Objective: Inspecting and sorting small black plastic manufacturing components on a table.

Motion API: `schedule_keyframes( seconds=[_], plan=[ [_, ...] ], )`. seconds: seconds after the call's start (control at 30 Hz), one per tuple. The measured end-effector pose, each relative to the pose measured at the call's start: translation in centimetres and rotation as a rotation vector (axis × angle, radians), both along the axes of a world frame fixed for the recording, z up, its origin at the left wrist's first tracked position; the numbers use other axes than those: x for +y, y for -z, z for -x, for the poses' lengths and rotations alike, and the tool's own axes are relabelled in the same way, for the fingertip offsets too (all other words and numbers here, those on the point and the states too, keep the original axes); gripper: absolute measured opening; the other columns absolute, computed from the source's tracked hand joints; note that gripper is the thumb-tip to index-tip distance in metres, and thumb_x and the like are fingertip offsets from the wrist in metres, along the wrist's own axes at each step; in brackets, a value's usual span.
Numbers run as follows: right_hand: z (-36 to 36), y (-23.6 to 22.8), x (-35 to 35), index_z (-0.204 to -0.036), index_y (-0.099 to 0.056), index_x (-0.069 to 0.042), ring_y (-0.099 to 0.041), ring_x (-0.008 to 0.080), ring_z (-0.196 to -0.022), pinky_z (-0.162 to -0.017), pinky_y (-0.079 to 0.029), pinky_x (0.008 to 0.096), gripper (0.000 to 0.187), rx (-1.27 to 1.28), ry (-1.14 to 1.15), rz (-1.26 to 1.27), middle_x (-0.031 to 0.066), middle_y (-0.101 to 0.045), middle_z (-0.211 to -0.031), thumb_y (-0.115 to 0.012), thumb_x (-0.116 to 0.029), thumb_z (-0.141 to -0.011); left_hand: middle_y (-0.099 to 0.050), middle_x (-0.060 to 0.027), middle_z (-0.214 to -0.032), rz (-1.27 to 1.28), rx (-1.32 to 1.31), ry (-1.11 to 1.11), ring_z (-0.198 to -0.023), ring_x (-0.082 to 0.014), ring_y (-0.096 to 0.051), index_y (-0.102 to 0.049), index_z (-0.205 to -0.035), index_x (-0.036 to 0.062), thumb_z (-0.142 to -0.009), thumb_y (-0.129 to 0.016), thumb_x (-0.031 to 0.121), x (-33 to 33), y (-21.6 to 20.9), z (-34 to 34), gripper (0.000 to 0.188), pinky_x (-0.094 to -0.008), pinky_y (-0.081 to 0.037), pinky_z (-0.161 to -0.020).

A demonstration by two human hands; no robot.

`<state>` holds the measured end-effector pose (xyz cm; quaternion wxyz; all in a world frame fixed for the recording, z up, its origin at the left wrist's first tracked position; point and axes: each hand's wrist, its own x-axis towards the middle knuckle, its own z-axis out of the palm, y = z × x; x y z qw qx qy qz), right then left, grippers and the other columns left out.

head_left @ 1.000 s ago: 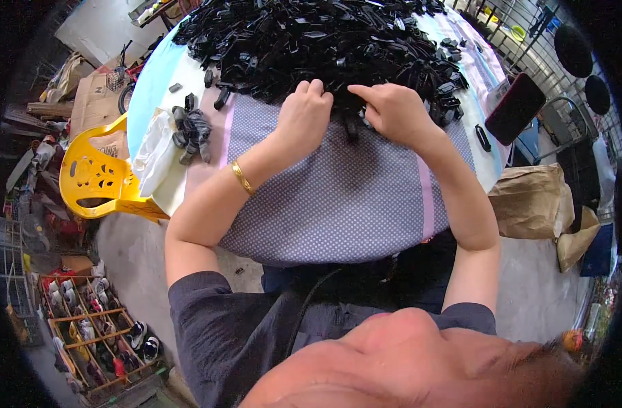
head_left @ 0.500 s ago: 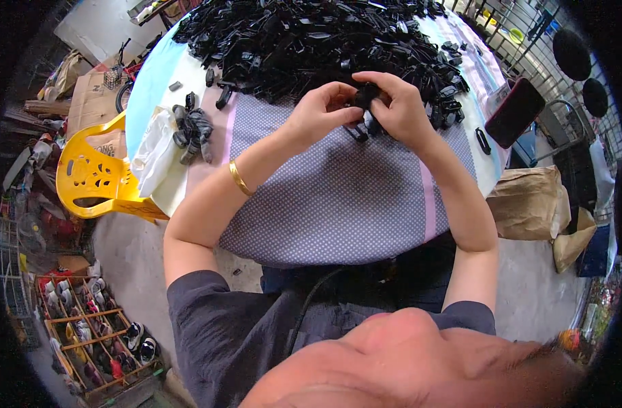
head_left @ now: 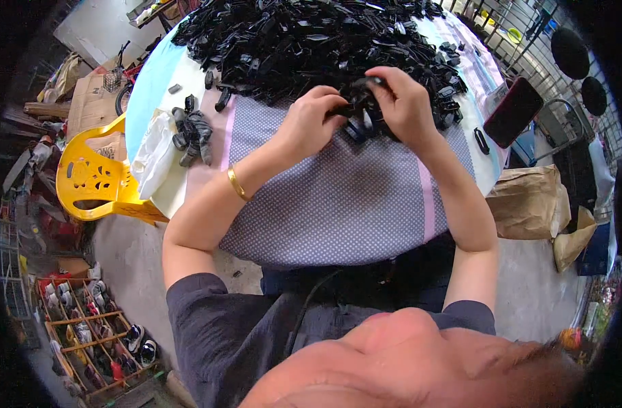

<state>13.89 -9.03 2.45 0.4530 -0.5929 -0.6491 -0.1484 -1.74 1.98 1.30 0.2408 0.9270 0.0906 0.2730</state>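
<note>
A large heap of glossy black plastic pieces (head_left: 304, 47) covers the far part of the table, and both hands work at its near edge. My left hand (head_left: 313, 121) has its thumb and forefinger closed around the end of a dark piece. Beside it, my right hand (head_left: 407, 109) curls its fingers and thumb on a small black plastic piece (head_left: 373, 81). Between and just below the hands, a shiny black piece (head_left: 355, 130) is smeared by motion; whether it is held or loose is unclear. The fingers partly hide the pieces' exact shape.
A grey dotted cloth (head_left: 324, 211) covers the table's near part. Left lie grey gloves (head_left: 195, 136) and a white plastic bag (head_left: 154, 153), by a yellow chair (head_left: 93, 170). To the right are a phone (head_left: 513, 112), a loose black piece (head_left: 481, 141) and a paper bag (head_left: 528, 200).
My hands have drawn slightly apart, the left moving a little left and nearer me, the right a little right. Black pieces between them show more now, one blurred.
</note>
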Motion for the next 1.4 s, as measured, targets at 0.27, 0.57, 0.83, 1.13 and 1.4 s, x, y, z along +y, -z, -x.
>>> schedule_keyframes(
  seconds=[0.27,0.57,0.83,1.13,1.4],
  plan=[
    [0.7,0.2,-0.1,-0.103,-0.059,0.002,-0.061,0.0179,-0.087,-0.075,-0.051,0.0257,0.026,0.317,-0.123,-0.017,0.0118,-0.058,-0.102,-0.051,0.009,-0.080,-0.053,-0.0136,-0.103,1.250,-0.222,0.286,-0.089,-0.0212,-0.061,-0.040,-0.118,-0.0030,-0.087,-0.052,0.004,0.4,0.0,-0.8,0.034,-0.0307,-0.054,-0.079],
    [2.9,0.1,-0.4,-0.113,-0.054,0.003,-0.057,0.0225,-0.096,-0.080,-0.047,0.0276,0.034,0.090,-0.149,0.103,0.0164,-0.053,-0.110,-0.051,0.001,-0.080,-0.055,-0.0078,-0.098,1.412,-0.311,0.189,-0.087,-0.0175,-0.059,-0.047,-0.115,0.0022,-0.087,-0.052,0.007,0.0,-0.5,-0.2,0.029,-0.0337,-0.053,-0.080],
    [2.2,0.2,-0.3,-0.113,-0.056,0.001,-0.061,0.0129,-0.086,-0.079,-0.049,0.0242,0.035,0.757,-0.132,0.150,0.0095,-0.063,-0.098,-0.062,0.000,-0.079,-0.058,-0.0070,-0.097,1.234,-0.330,0.251,-0.087,-0.0143,-0.058,-0.049,-0.112,0.0002,-0.084,-0.058,0.005,0.0,-0.5,-0.5,0.030,-0.0310,-0.052,-0.079],
    [2.3,0.8,-0.3,-0.111,-0.057,0.002,-0.060,0.0138,-0.089,-0.080,-0.049,0.0247,0.034,0.563,-0.203,0.155,0.0098,-0.062,-0.099,-0.062,0.004,-0.077,-0.063,-0.0075,-0.096,0.975,-0.238,0.151,-0.086,-0.0120,-0.058,-0.057,-0.111,-0.0022,-0.080,-0.062,0.004,0.2,-0.3,-0.2,0.032,-0.0247,-0.049,-0.077],
    [3.2,0.3,-0.5,-0.104,-0.060,-0.001,-0.061,0.0179,-0.081,-0.071,-0.051,0.0269,0.034,0.107,-0.035,0.006,0.0111,-0.061,-0.090,-0.067,0.003,-0.071,-0.064,-0.0110,-0.095,1.114,-0.332,0.074,-0.085,-0.0133,-0.060,-0.059,-0.109,-0.0034,-0.080,-0.061,0.003,-1.3,-0.6,-0.5,0.029,-0.0235,-0.049,-0.076]
  ],
)
